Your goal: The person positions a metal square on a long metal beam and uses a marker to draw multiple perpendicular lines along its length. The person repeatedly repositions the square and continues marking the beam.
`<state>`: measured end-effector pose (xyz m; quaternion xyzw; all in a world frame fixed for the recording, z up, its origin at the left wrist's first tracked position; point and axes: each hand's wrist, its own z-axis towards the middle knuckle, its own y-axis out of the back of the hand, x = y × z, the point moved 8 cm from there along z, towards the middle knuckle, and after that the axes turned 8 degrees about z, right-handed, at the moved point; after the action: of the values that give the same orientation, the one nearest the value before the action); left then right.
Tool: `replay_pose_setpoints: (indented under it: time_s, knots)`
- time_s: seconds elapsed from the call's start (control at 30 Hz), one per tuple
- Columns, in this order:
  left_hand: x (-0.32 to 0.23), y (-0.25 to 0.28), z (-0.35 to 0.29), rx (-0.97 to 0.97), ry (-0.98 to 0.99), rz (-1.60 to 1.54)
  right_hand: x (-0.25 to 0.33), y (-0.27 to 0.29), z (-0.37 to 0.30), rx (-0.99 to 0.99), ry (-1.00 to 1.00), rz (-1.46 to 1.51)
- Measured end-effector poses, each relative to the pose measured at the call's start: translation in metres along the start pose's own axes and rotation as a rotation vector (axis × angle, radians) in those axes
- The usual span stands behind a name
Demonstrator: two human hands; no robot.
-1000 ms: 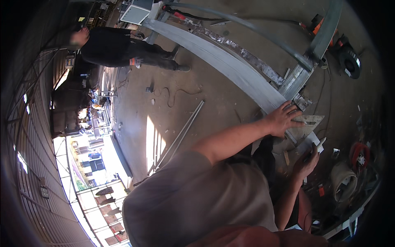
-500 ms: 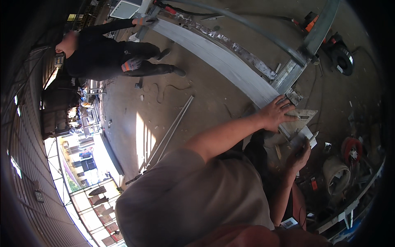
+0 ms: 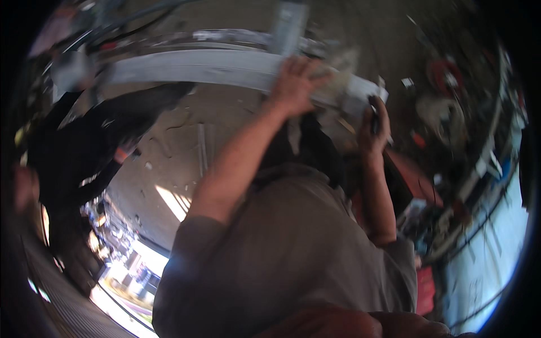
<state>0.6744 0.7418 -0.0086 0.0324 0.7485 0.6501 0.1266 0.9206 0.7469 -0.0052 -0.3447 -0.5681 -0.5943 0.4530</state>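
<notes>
Long grey metal beam [image 3: 191, 66], sunlit-striped brown floor [image 3: 179, 158] this side of it, bare left hand [image 3: 294, 87] spread across it, right hand [image 3: 376, 129] near its right end — grip I can't tell.

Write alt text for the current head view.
A person's left hand rests spread on a long, pale beam; the right hand is by the beam's right end. A co-worker in dark clothes is at left.
</notes>
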Motion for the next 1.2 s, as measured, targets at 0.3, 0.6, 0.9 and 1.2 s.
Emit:
replay_pose_setpoints:
  time_s: [0.3,0.6,0.9,1.2]
  knots:
    - [-0.003,0.004,0.0,-0.047,-0.008,-0.031,-0.006,0.021,0.006,-0.27,-0.554,0.664]
    - [-0.002,0.0,0.004,-0.062,-0.016,-0.035,-0.007,-0.002,0.007,-0.189,-0.483,0.513]
    - [-0.003,0.0,0.005,-0.084,-0.029,-0.072,-0.005,-0.003,0.013,-0.153,-0.412,0.376]
    - [-0.003,0.002,0.002,-0.096,-0.03,-0.061,-0.006,-0.008,0.011,-0.143,-0.393,0.385]
